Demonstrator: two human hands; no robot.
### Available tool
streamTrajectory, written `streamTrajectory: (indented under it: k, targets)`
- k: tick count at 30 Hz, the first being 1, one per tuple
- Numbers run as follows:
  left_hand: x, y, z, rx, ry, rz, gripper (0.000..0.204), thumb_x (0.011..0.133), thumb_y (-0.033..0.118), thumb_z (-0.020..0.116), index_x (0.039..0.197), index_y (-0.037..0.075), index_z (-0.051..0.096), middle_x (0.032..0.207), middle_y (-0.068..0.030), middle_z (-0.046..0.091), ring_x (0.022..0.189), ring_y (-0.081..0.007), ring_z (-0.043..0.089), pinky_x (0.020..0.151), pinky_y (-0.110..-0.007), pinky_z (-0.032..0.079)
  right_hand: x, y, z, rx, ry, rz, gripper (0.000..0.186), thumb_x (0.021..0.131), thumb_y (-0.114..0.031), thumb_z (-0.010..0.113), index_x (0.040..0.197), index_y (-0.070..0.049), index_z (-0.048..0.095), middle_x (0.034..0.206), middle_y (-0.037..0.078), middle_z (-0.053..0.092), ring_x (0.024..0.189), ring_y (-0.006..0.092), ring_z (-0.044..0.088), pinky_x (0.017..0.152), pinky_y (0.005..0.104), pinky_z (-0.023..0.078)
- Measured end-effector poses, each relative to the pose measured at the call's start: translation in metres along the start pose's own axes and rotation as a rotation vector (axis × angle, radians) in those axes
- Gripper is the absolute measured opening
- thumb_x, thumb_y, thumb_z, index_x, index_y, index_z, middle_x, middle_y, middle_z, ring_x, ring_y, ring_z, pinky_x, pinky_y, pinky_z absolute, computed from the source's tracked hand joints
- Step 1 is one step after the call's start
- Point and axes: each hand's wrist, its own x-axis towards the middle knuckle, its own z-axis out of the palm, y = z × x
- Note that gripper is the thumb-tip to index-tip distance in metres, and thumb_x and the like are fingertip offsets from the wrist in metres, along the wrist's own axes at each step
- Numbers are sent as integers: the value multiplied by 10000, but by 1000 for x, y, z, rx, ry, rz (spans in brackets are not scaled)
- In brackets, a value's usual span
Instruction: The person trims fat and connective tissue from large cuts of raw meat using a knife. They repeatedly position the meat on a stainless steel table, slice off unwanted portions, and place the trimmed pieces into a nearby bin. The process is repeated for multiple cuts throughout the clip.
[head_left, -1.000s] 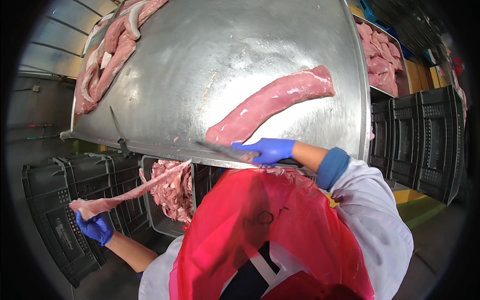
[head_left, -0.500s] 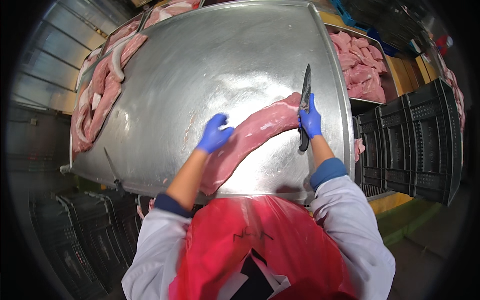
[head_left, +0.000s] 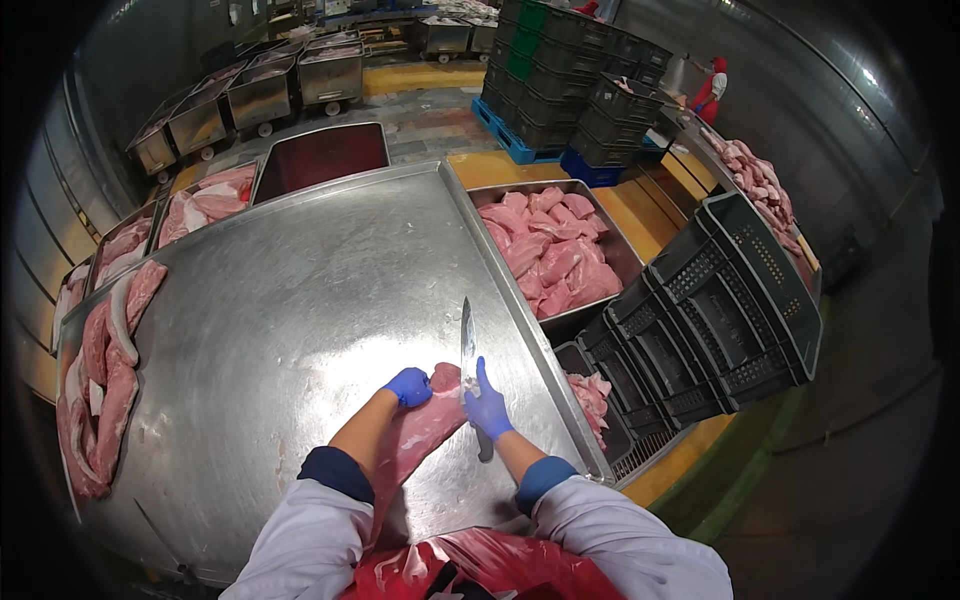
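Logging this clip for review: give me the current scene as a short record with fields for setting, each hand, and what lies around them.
setting: steel table in a meat-processing hall
left hand: blue glove, gripping the far end of the long pork cut
right hand: blue glove, holding the knife, blade pointing away, at the cut's end
right of table: steel tray of meat pieces, stacked black crates
left edge: pile of long cuts
clothing: white sleeves, red apron
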Motion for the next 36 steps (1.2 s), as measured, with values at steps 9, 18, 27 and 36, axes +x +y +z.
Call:
streamTrajectory:
  k: [9, 18, 27, 36]
  targets:
    - [-27, -1, 10, -82, 180, -4, 399, 846, 318, 495, 939, 11, 732, 1030, -274, 687, 987, -438, 658, 925, -480, 500, 11, 14, 9, -192, 108, -387, 830, 911, -132, 555, 1608, -296, 135, 824, 222, 687, 680, 246, 686, 644, 383, 549]
    - [-51, 15, 3, -401, 353, -5, 163, 789, 165, 577, 762, 8, 609, 729, -197, 633, 680, -293, 595, 677, -396, 495, 10, -43, 19, -559, -196, -247, 669, 989, -310, 493, 1586, -271, 194, 1056, 290, 669, 947, 451, 673, 826, 503, 540]
    - [-60, 16, -5, -418, 346, -63, 167, 836, 171, 581, 824, 10, 623, 807, -175, 677, 746, -244, 632, 730, -365, 512, -76, -72, -35, -391, -557, 73, 762, 941, -171, 548, 1596, -268, 171, 984, 338, 663, 852, 441, 698, 763, 484, 554]
    - [-55, 0, -8, -722, 266, -35, 131, 873, 88, 559, 829, 15, 659, 784, -96, 684, 711, -172, 625, 672, -314, 511, -83, -68, -19, -94, -588, 224, 785, 918, -107, 532, 1609, -217, 176, 816, 141, 663, 607, 176, 628, 608, 337, 549]
